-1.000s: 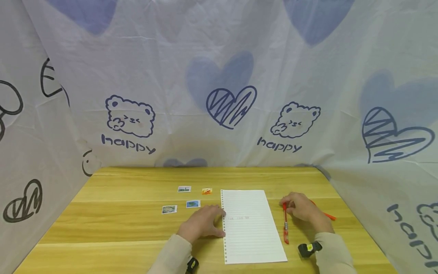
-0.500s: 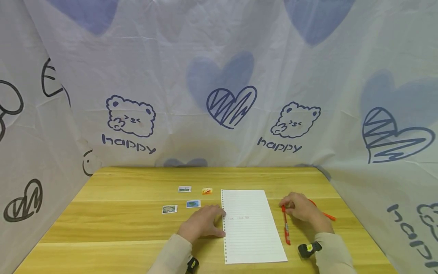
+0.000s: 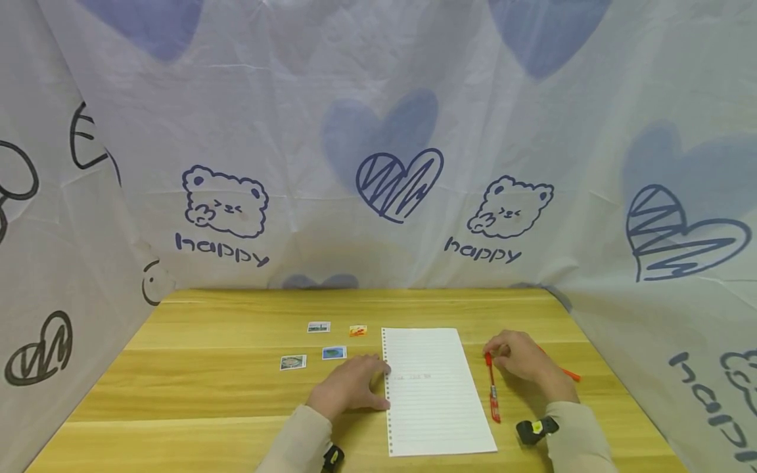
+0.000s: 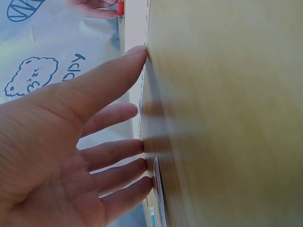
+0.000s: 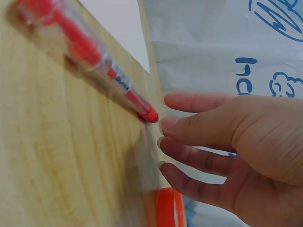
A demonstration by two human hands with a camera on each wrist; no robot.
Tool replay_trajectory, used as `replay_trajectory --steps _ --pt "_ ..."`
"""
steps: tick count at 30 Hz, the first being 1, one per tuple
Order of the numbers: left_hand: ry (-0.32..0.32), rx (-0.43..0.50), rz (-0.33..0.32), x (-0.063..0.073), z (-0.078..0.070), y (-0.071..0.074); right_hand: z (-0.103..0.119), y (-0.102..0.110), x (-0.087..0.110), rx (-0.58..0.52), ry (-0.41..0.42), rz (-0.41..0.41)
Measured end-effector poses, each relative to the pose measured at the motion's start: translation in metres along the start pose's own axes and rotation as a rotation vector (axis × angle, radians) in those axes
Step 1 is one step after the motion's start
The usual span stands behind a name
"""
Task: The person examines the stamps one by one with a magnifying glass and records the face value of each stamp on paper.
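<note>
A sheet of lined paper [image 3: 434, 407] with punched holes down its left side lies on the table, a faint line of writing across it. My left hand [image 3: 353, 384] is at that left edge; its thumb [image 4: 135, 54] and fingertips touch down along the holes, fingers spread and fairly straight. Right of the sheet lies a red pen [image 3: 493, 391] with a clear cap. My right hand [image 3: 520, 355] is at the pen's far end. In the right wrist view its loosely bent fingers [image 5: 189, 153] are just beside the pen's red tip, with nothing held between them.
Several small picture stamps lie left of the paper, among them a blue one [image 3: 334, 353] and a yellow-red one [image 3: 357, 330]. An orange object [image 5: 169, 208], partly hidden, sits behind my right hand. A printed cloth [image 3: 307, 131] hangs behind the table [image 3: 195, 381].
The pen has turned slightly, its far end shifting a little left and its capped end a little right. My left hand and the paper stay put.
</note>
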State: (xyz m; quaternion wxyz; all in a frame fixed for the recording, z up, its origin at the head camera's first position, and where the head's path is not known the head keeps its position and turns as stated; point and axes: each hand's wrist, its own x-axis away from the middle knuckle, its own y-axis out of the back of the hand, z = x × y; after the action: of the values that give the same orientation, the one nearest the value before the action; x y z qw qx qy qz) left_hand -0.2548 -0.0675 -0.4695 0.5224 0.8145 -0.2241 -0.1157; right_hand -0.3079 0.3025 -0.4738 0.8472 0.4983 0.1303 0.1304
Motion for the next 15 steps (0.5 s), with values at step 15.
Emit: replay_trajectory --steps 15 --pt "-0.001 -0.006 0.006 -0.001 0.0 0.0 0.004 0.018 0.006 -0.01 -0.041 -0.022"
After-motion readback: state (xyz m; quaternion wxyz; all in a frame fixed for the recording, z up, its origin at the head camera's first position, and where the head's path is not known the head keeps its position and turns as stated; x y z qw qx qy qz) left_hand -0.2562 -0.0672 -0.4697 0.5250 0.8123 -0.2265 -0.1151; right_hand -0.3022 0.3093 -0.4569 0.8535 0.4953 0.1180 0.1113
